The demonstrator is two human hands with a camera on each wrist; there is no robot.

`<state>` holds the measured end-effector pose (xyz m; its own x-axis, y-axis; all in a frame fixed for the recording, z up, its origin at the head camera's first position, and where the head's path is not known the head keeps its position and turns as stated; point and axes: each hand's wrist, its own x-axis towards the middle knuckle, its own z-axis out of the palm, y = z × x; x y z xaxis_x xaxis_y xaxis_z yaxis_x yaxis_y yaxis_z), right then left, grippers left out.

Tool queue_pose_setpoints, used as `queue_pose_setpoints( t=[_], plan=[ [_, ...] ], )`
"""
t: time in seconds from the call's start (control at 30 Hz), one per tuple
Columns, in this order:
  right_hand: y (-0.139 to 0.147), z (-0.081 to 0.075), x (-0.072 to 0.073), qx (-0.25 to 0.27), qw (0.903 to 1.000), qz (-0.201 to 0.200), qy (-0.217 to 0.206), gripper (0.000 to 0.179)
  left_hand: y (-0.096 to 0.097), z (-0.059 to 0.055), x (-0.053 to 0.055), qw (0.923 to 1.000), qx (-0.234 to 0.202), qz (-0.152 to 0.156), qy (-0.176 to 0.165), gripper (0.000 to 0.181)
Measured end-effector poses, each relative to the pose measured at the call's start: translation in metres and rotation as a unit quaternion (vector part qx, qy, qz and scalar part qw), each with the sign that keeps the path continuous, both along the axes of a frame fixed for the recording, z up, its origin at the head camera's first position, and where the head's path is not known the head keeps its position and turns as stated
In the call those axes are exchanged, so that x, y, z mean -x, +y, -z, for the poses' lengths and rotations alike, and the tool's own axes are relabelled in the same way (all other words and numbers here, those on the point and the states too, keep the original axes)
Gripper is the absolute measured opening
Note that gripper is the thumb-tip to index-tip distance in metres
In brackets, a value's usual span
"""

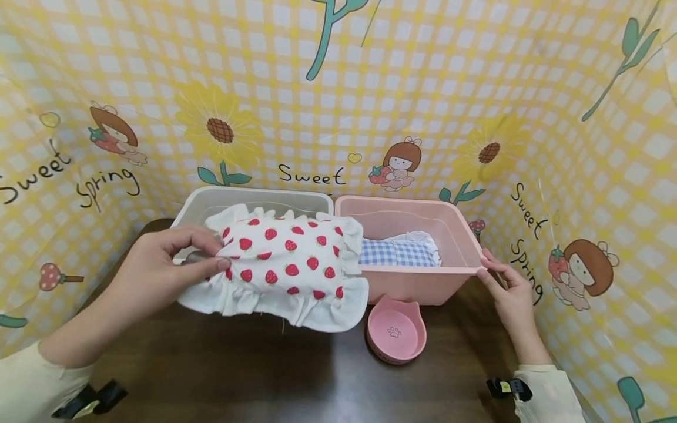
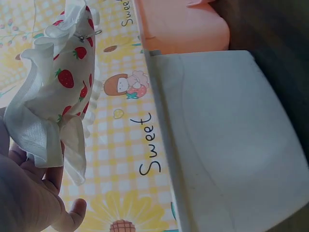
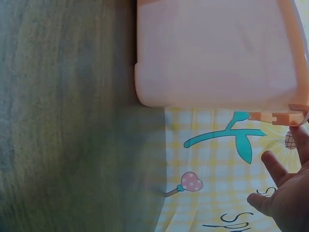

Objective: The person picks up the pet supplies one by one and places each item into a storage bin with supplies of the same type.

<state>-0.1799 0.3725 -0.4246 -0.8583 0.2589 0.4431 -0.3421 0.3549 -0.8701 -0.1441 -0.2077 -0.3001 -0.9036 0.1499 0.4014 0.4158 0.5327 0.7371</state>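
My left hand pinches the left end of a small white ruffled pillow printed with red strawberries. The pillow hangs over the front of the grey-white bin, hiding much of it. In the left wrist view the ruffled pillow shows end-on, and a small metal pin or pull sits on its fabric. At the front right corner of the pink bin, my right hand touches the rim with spread fingers. A blue-and-white checked ruffled pillow lies inside that bin.
In front of the pink bin, a pink cat-eared bowl with a paw mark stands on the dark wooden table. Both bins stand side by side against a yellow checked cloth backdrop, which wraps around both sides.
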Motion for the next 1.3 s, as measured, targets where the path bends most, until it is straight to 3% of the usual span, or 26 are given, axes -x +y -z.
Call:
queue_pose_setpoints(
  t=[0.2, 0.5, 0.63, 0.83, 0.97, 1.3],
  plan=[
    [0.010, 0.017, 0.014, 0.008, 0.9998, -0.003, 0.019, 0.027, 0.017, -0.012, 0.021, 0.9999, 0.014, 0.001, -0.006, 0.015],
    [0.009, 0.016, 0.013, -0.020, 0.9996, 0.017, 0.003, 0.028, 0.037, -0.022, 0.050, 0.9996, -0.003, 0.013, -0.025, 0.023],
    [0.010, 0.015, 0.011, -0.012, 0.9997, 0.020, -0.005, 0.028, 0.047, -0.031, 0.058, 0.9989, -0.001, -0.003, -0.047, 0.030],
    [-0.001, 0.001, 0.000, -0.020, 0.9994, 0.018, -0.022, 0.029, 0.062, -0.043, 0.072, 0.9973, 0.000, 0.002, -0.074, 0.035],
    [-0.006, -0.005, -0.005, -0.029, 0.9991, 0.017, -0.025, 0.030, 0.074, -0.042, 0.086, 0.9966, -0.019, 0.017, -0.078, 0.032],
    [-0.008, -0.007, -0.007, -0.026, 0.9992, 0.022, -0.020, 0.029, 0.111, -0.028, 0.111, 0.9938, -0.074, 0.051, -0.066, 0.021]
  ],
)
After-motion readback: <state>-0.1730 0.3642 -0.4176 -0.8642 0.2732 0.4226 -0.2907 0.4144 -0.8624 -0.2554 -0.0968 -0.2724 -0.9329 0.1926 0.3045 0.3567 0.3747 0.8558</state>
